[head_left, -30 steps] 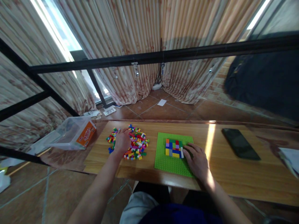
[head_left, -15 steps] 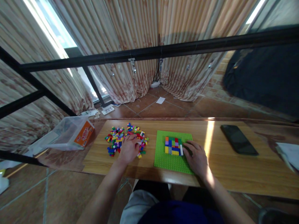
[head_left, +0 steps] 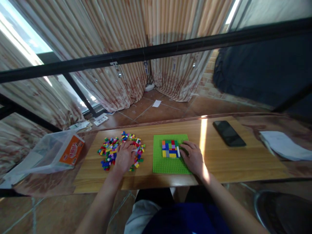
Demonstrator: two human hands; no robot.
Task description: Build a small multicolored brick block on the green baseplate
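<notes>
A green baseplate lies on the wooden table in front of me. On it sits a flat block of coloured bricks. My right hand rests on the plate's right part, fingers spread flat, fingertips touching the block's right edge. To the left lies a pile of small loose bricks in many colours. My left hand lies on that pile with its fingers curled down into the bricks. What its fingers hold is hidden.
A clear plastic box with an orange label lies on its side at the table's left end. A black phone and white papers lie to the right. A black metal bar crosses overhead; curtains hang behind.
My left hand has slid from the pile's far left side to its middle and nearer edge. My right hand stays at the block's right edge. The view has swung right.
</notes>
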